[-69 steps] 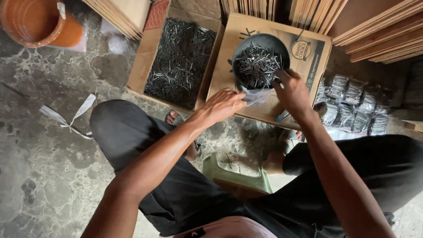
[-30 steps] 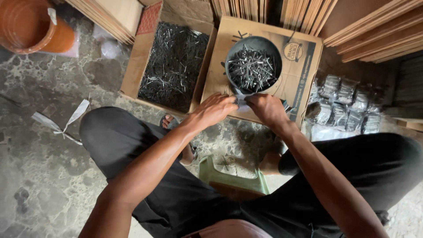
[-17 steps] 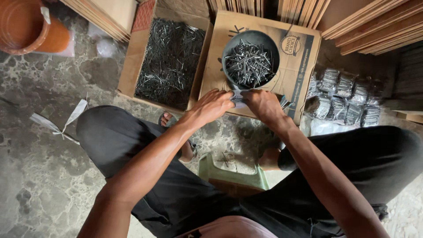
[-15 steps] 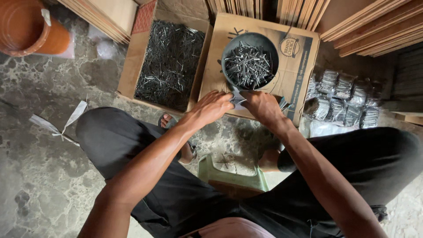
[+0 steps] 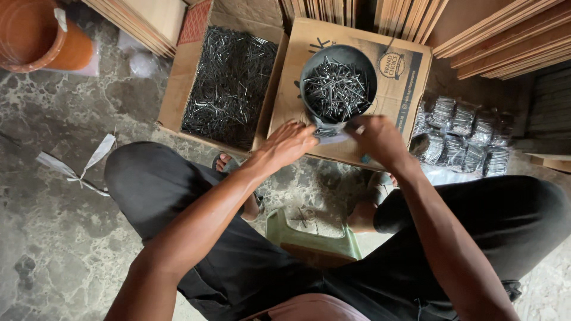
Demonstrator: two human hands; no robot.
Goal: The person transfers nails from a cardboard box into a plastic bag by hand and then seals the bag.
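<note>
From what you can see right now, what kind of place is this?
Probably a hardware storeroom or small workshop. An open box full of loose nails sits on the stone floor, wooden boards are stacked behind it, and small bagged packs of nails lie beside the person.

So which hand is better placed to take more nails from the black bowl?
Probably the right hand: its fingers sit just below the rim of the black bowl, nearest the nails. The left hand pinches the small clear bag.
</note>
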